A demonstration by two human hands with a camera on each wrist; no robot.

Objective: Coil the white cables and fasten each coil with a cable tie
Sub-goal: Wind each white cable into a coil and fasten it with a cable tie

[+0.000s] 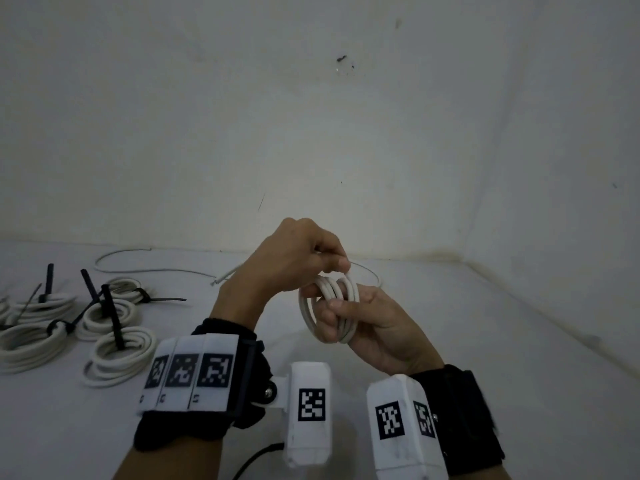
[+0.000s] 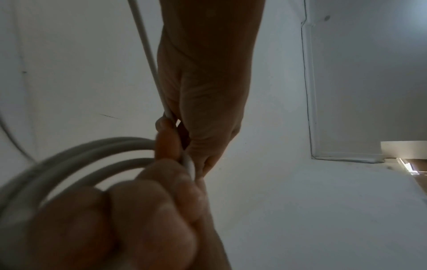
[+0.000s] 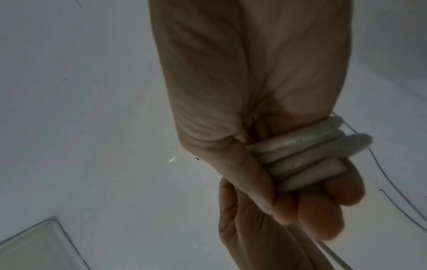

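Head view: right hand [image 1: 374, 323] gripping white cable coil [image 1: 329, 308] above table [image 1: 450, 341]; left hand [image 1: 294, 258] pinching its loose strand. Printing on cable unreadable; square coded markers on wristbands [image 1: 188, 372].

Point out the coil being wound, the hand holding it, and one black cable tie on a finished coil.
coil in progress [image 1: 341, 308]: head view, on its gathered loops.
right hand [image 1: 377, 327]: head view, on the palm.
black cable tie [image 1: 112, 318]: head view, on the upright strap.
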